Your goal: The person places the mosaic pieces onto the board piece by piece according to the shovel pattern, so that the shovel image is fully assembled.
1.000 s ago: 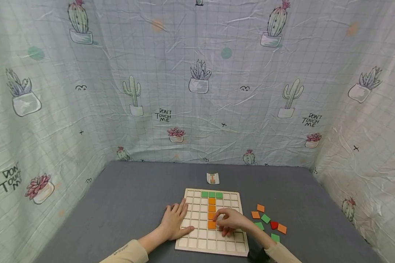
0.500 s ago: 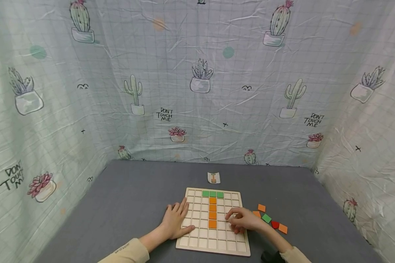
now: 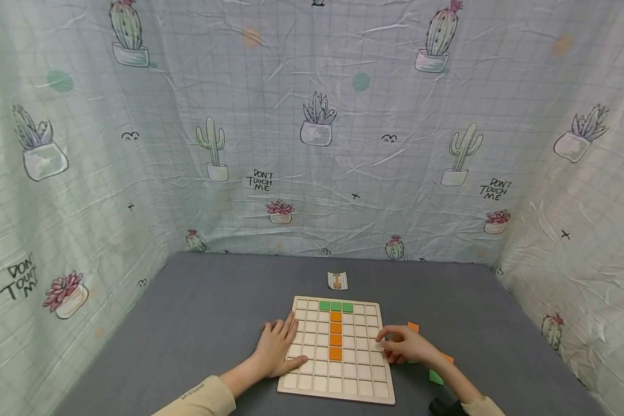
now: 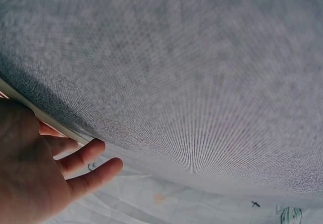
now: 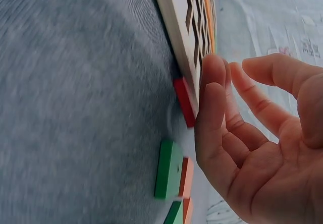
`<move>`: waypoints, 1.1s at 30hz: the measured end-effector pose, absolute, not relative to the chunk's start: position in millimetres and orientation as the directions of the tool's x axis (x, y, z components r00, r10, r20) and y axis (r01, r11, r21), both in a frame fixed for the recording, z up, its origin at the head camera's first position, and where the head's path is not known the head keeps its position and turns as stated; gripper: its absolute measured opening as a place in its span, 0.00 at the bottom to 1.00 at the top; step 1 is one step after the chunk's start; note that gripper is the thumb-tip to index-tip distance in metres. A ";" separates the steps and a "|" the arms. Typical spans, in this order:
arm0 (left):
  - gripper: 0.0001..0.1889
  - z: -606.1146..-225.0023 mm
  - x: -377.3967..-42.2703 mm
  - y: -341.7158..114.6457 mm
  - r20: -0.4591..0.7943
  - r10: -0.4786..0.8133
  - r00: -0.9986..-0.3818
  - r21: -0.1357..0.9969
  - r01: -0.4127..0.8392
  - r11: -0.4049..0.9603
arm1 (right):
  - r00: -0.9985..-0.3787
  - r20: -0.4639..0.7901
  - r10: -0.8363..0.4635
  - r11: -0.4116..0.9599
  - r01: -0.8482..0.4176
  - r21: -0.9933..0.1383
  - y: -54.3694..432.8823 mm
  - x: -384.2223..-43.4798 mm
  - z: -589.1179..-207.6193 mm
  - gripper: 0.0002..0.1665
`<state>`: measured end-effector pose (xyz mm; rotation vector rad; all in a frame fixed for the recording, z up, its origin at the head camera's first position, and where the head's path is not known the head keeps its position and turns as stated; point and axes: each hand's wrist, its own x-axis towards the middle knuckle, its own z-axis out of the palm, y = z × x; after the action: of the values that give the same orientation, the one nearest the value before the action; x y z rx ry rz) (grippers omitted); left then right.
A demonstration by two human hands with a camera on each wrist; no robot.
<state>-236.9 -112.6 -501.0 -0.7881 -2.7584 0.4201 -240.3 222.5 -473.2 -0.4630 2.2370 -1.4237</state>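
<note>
A pale wooden grid board lies on the grey table. Three green tiles fill part of its far row, and a column of several orange tiles runs toward me from the middle one. My left hand rests on the board's left edge, fingers spread. At the right edge hovers my right hand, fingers loosely bent and thumb apart, holding nothing. Beside the board in the right wrist view lie a red tile, a green tile and an orange tile, close below the right fingers.
Loose orange and green tiles lie right of the board, partly hidden by my right hand and forearm. Behind the board is a small printed card. A cactus-print curtain surrounds the grey table.
My right hand has moved right, from beside the nearest orange tile across the board to its right edge, now covering some loose tiles. The left hand stays in place.
</note>
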 end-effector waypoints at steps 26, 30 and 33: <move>0.43 -501.1 -237.8 -112.0 0.136 0.542 -0.829 -0.321 0.480 0.816 | -0.940 -0.130 -0.316 0.507 -0.052 -0.861 280.7 -260.7 -476.7 0.21; 0.43 -501.7 -237.8 -112.4 0.138 0.540 -0.830 -0.320 0.479 0.818 | -0.945 -0.120 -0.304 0.509 -0.054 -0.859 285.7 -265.5 -478.2 0.22; 0.43 -501.2 -237.2 -112.4 0.137 0.540 -0.831 -0.323 0.478 0.817 | -0.948 -0.119 -0.296 0.515 -0.053 -0.856 288.7 -268.2 -478.9 0.22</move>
<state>-237.2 -112.4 -501.2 -0.7890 -2.7792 0.4074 -268.2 288.7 -478.9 -0.2949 2.5084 -1.4035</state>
